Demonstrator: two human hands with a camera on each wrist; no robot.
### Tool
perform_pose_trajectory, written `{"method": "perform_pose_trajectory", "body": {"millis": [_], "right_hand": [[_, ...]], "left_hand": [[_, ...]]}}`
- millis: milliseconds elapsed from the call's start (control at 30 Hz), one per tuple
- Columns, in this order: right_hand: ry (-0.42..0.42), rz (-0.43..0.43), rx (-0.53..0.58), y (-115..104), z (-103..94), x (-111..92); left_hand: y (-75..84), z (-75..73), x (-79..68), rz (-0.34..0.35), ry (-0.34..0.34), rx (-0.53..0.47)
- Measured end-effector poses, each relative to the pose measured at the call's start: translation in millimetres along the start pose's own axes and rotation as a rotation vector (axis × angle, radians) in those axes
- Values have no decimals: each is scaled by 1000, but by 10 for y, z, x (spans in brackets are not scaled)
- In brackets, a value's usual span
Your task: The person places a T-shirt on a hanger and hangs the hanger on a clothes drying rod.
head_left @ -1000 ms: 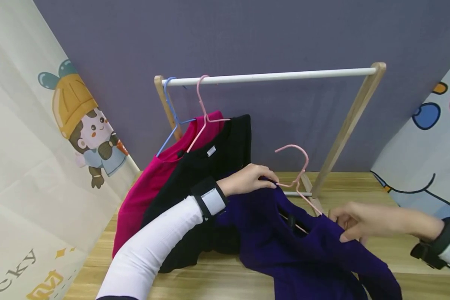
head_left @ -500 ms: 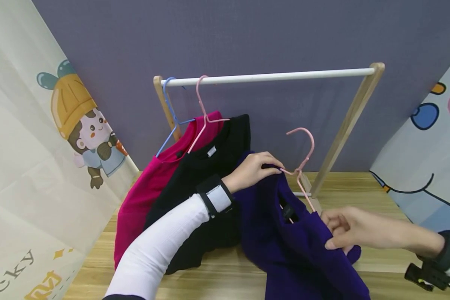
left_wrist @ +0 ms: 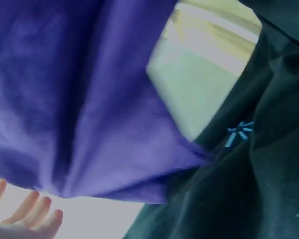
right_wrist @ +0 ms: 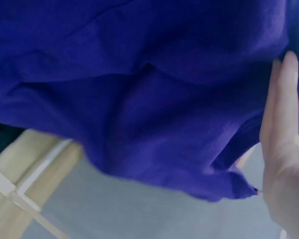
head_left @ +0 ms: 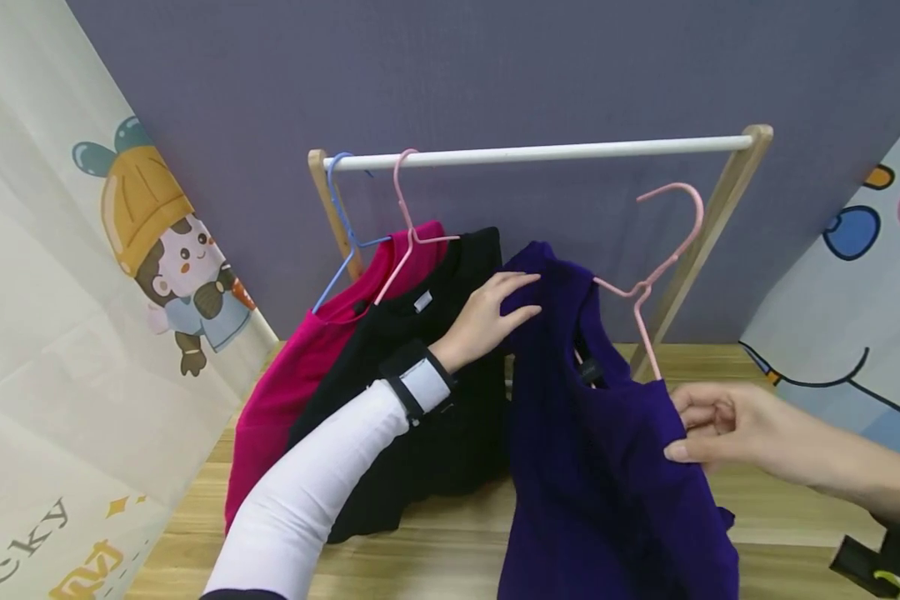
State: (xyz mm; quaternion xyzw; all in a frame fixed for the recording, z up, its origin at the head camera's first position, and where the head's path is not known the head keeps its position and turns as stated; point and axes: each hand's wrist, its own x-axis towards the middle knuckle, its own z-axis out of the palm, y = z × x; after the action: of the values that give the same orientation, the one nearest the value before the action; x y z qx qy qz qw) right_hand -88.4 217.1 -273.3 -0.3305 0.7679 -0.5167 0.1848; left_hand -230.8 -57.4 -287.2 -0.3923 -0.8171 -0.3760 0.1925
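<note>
A dark purple top (head_left: 562, 450) hangs on a pink hanger (head_left: 643, 289), whose hook points up, below and apart from the rack's bar. My right hand (head_left: 742, 433) pinches the top at its right shoulder, near the hanger's end. Close by the other shoulder is my left hand (head_left: 483, 321), fingers stretched out. The left wrist view has those fingers (left_wrist: 32, 211) loose beneath the purple cloth, gripping nothing. In the right wrist view, the thumb side of my right hand (right_wrist: 281, 149) lies along the fabric; its other fingers are mostly hidden.
A white bar (head_left: 570, 154) on wooden legs forms the rack. At its left end hang a magenta top (head_left: 270, 425) on a blue hanger (head_left: 352, 242) and a black top (head_left: 435, 333) on a pink hanger (head_left: 411, 233). Beneath lies a wood-grain table (head_left: 450, 542).
The purple top and its hanger have risen toward the bar, the hook shifting right. My left hand has let go of the shoulder; my right hand has kept its hold.
</note>
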Motion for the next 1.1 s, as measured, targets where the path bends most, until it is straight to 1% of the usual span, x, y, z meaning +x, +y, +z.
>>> {"method": "perform_pose_trajectory", "body": {"millis": [67,167,300,367,500,633,767,900,1000,1100], "right_hand": [[51,41,-82,-62,-62,-1],[116,99,-189,-155,-154,30],[177,135,-257,-285,-264,120],[201,145,-265,-354,-312,176],[247,150,-286,-488,-417,305],[272,147,-305,-591,-548,446],[290,169,-277,-657,-652,569],[334,228,-262,-665,-691,639],[346,273,-224,-619,-707,655],[337,299,-212,-553,-719,647]], "left_hand": [[-30,-11,-20,-16,-14,7],[-75,-18,-67,-46,-57,5],[-132,-10,-128,-56,-111,5],[-156,-6,-151,-50,-127,8],[-198,-8,-191,-42,-139,19],[-238,-20,-235,-52,-140,27],[-267,-32,-283,-72,-154,29],[-280,-42,-324,-92,-169,26],[-286,-46,-346,-93,-171,23],[-301,-51,-368,-89,-171,30]]}}
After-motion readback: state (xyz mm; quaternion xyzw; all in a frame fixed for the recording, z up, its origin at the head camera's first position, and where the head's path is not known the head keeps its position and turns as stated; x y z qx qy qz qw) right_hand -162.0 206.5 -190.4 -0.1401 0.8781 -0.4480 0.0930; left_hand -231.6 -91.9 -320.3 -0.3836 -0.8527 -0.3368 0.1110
